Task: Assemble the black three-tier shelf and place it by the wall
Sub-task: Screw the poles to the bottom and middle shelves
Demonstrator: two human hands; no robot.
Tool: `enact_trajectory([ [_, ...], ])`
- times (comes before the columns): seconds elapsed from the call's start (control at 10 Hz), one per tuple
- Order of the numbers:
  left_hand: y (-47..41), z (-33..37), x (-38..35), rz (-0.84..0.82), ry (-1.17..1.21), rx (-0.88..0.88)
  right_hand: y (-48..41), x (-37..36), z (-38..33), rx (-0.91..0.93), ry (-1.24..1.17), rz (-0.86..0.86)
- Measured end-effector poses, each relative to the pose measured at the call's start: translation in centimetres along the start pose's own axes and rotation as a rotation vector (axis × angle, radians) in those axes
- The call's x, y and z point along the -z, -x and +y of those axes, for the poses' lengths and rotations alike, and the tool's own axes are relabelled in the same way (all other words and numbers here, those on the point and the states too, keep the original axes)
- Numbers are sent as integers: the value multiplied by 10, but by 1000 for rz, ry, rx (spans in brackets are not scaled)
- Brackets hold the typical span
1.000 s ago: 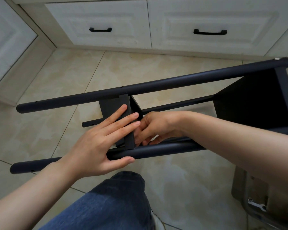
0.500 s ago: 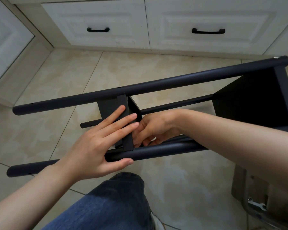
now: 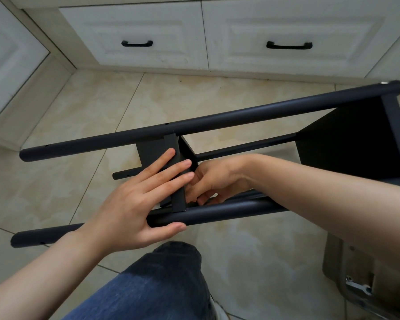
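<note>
The black shelf frame lies on its side over the tiled floor, its round poles (image 3: 217, 121) running left to right. A black shelf panel (image 3: 155, 151) sits between the poles at the middle, and a second panel (image 3: 351, 146) is fixed at the right end. My left hand (image 3: 134, 204) lies flat on the middle panel with straight fingers, its thumb under the near pole (image 3: 217, 215). My right hand (image 3: 208, 179) reaches behind that panel with curled fingers, pinching something small at the pole joint that the panel hides.
White cabinets with black drawer handles (image 3: 289, 45) line the far wall. A clear tray (image 3: 346, 273) holding a small wrench (image 3: 358, 286) sits on the floor at the lower right. My knee in blue jeans (image 3: 162, 282) is at the bottom centre.
The frame's left end has dipped and shifted slightly. Both hands stay in the same places on the middle panel.
</note>
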State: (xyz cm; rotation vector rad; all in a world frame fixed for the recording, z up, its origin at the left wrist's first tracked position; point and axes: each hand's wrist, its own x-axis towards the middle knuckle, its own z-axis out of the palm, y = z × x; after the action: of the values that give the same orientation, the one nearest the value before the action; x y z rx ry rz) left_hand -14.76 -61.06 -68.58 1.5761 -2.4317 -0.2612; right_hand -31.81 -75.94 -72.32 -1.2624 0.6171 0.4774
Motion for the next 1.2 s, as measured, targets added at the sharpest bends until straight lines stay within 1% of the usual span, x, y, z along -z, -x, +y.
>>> enact_trajectory([
  [0.1,0,0,0,1,-1,2,1,2,0,12,-28,-13],
  [0.4,1,-1,-1,-8,0,2,1,-5,-1,-11,21,34],
  [0.6,1,-1,-1,-14,5,-3,-3,-7,0,-22,20,4],
  [0.8,0,0,0,-16,2,4,2,0,0,-27,-33,-27],
  [0.9,1,-1,-1,-12,4,-1,-1,-4,1,-25,-15,-17],
  [1.1,1,-1,-1,-10,3,-5,1,-6,0,-2,-95,-34],
  [1.2,1,-1,0,-13,-2,-4,3,-3,-2,-21,-74,-26],
])
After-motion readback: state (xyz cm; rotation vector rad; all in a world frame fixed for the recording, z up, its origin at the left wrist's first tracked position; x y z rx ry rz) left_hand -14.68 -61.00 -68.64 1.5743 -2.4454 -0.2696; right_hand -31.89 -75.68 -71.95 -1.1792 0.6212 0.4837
